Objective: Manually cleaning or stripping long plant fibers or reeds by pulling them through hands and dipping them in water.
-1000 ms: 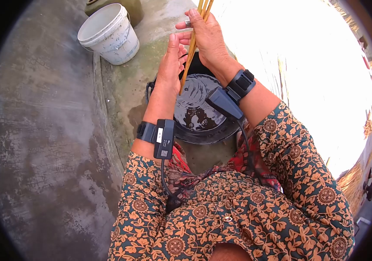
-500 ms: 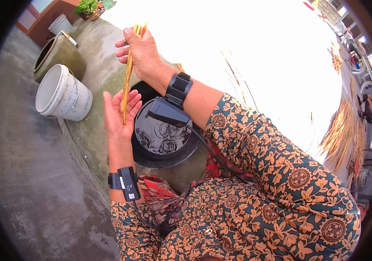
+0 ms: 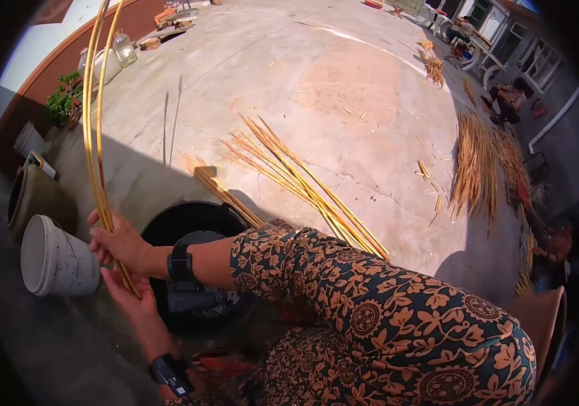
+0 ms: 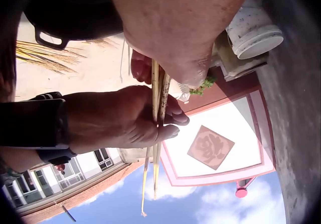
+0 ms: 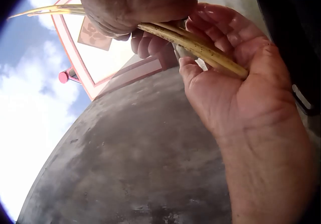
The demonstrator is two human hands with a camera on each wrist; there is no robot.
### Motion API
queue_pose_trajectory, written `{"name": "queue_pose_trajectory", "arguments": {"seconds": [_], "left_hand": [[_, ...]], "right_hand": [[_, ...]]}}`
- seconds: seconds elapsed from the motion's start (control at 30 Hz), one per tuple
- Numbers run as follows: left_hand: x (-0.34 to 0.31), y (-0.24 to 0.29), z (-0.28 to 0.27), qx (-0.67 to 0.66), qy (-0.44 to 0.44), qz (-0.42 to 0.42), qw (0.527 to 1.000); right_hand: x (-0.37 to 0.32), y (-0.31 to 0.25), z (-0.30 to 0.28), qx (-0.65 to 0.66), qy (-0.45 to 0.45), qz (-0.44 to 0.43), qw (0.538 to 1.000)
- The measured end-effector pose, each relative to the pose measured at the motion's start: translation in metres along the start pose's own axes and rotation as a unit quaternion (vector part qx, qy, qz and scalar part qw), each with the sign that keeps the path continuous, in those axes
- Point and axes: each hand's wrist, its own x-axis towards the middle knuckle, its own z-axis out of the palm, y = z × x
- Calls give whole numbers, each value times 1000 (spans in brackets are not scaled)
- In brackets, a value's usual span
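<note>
Since the earlier head view, the hands and the stalks (image 3: 89, 135) have shifted left and lower in the picture, and the view has swung up to take in more of the yard. The right hand (image 3: 122, 245) grips the stalks, its fingers and thumb wrapped round them near their lower ends. The left hand (image 3: 134, 301) is open just below it, palm turned up, with the butts of the stalks resting on the palm. From there the stalks rise steeply, bowing slightly, past the top edge of the head view. The hands are at the left side of the black tub (image 3: 184, 220), which has water in it, partly hidden by the right forearm. Left of the hands lies the tilted white bucket (image 3: 73, 267), with the jar (image 3: 47, 203) behind it. Beyond the tub, a fanned pile (image 3: 303, 186) lies on the sunlit ground (image 3: 235, 88); farther right is a larger heap (image 3: 473, 162).
</note>
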Motion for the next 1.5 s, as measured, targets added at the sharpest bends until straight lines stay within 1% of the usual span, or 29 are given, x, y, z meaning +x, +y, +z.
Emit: {"name": "queue_pose_trajectory", "arguments": {"seconds": [0.03,0.13,0.17,0.23,0.27,0.33,0.37,0.47,0.5,0.53,0.57,0.6,0.63,0.67,0.73,0.77,0.8,0.87,0.93,1.0,1.07,1.13,1.23,1.3,1.33,1.37,1.4,1.47,1.5], "left_hand": [[1,2,-7,-5,-51,-15,999],[0,4,1,34,-4,13,999],[2,4,4,58,56,39,996],[5,3,4,57,5,48,997],[7,2,4,55,-21,52,997],[11,6,3,95,-14,14,995],[10,7,0,117,-8,-6,993],[6,14,1,88,-2,-2,996],[4,18,5,77,-1,0,997],[1,22,8,68,1,1,998],[0,25,10,58,3,4,998],[0,26,12,47,4,6,999],[-1,24,13,49,-15,5,999],[-7,22,11,48,-13,11,999],[-26,9,38,55,-6,38,998],[-30,1,51,58,2,55,997],[-26,3,46,70,-7,49,996],[-12,11,24,102,-42,13,994],[-8,16,14,95,-65,-18,993],[-7,14,13,79,-61,-12,995],[-10,8,21,55,-54,9,997],[-20,1,34,37,-58,26,997],[-6,2,16,41,-36,52,997],[11,9,-11,82,17,84,993],[5,15,-6,93,53,90,990],[-3,17,1,69,104,69,990],[-8,14,7,30,33,66,997],[-13,1,23,-52,-113,54,991],[-37,-2,53,2,-93,72,993]], "right_hand": [[-2,0,2,7,0,3,1000],[-2,17,0,1,-6,-6,1000],[-3,29,1,1,-8,-9,1000],[-12,36,7,-3,1,1,1000],[-14,38,10,-58,10,3,998],[-22,41,15,-163,33,10,986],[-23,43,16,-162,26,-51,985],[-18,33,15,-103,-3,26,994],[-29,19,16,-222,-4,34,974],[-27,50,31,-368,133,-14,920],[-23,106,58,-498,264,-60,824],[-20,139,68,-607,382,-105,689],[-28,129,57,-530,252,-101,804],[-39,123,54,-515,201,-61,831],[-57,48,46,-466,86,11,881],[-51,45,34,-460,39,-41,886],[-46,51,21,-446,-10,-89,890],[-34,68,22,-452,20,-98,886],[-36,67,27,-415,-35,-85,905],[-42,61,20,-378,-88,-75,918],[-38,66,17,-429,-121,-133,885],[-16,69,-2,-501,-77,-112,855],[-24,51,-4,-464,-79,-9,882],[-33,62,5,-397,-128,-2,909],[-42,63,15,-426,-93,-14,900],[-51,64,24,-454,-56,-23,889],[-60,65,34,-480,-18,-31,877],[-29,53,4,-563,-63,-26,823],[-21,46,-3,-509,-43,-34,859]]}}
